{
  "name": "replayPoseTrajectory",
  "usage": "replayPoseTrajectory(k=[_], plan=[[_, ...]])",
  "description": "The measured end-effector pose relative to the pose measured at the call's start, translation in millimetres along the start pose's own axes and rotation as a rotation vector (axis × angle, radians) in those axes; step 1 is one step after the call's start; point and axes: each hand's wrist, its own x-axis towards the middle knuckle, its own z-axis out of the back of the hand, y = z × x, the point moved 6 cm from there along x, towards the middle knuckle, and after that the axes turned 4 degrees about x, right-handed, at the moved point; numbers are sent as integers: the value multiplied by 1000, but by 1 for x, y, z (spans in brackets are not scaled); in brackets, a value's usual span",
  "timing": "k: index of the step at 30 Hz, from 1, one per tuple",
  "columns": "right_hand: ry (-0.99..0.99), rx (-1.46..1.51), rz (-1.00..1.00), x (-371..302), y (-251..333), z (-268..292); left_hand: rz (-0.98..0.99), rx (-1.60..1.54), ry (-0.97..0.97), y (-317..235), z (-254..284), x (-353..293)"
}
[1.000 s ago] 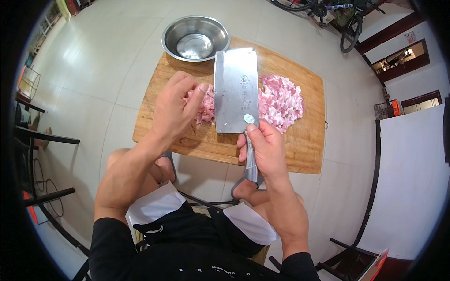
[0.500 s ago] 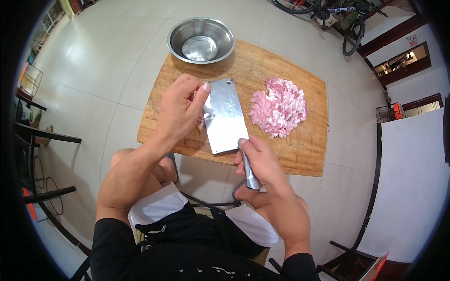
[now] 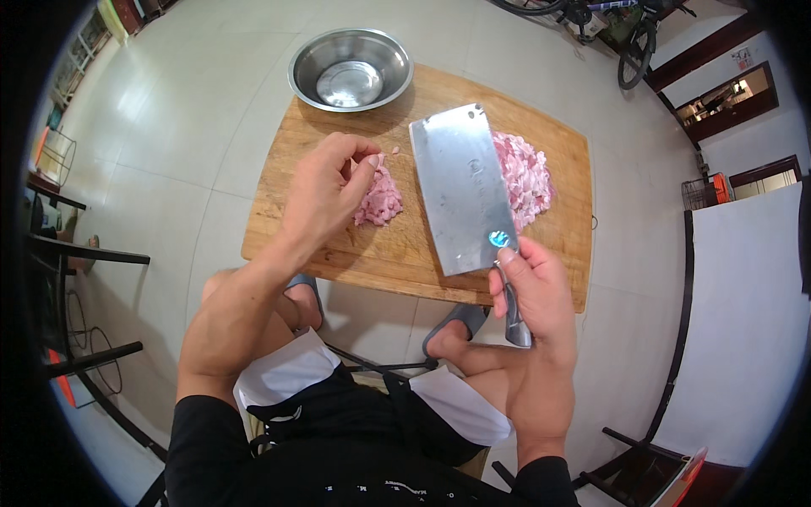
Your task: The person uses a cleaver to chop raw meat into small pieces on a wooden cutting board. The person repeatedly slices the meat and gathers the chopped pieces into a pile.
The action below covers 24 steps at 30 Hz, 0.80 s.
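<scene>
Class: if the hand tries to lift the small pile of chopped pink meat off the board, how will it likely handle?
The small pile of chopped meat is loose bits, so it would probably crumble apart. It looks moist, likely sticking to the left hand and the wooden board. It seems soft, unlikely to roll.

We see bright, even daylight, soft shadows under our hands, glare on the cleaver blade (image 3: 463,188) and steel bowl (image 3: 351,69), sharp centre, fisheye bending, black vignette at edges
</scene>
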Motion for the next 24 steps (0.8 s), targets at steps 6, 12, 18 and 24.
replayPoseTrajectory(k=[6,12,18,24], plan=[[-122,-10,101,-1,10,19,-117,-1,67,-8,-32,3],[-260,-170,185,-3,15,32,-414,314,156,-34,-79,-2],[-277,-173,205,-3,15,34,-467,343,161,-42,-107,1],[-296,-171,224,-3,15,35,-465,350,306,-45,-117,12]])
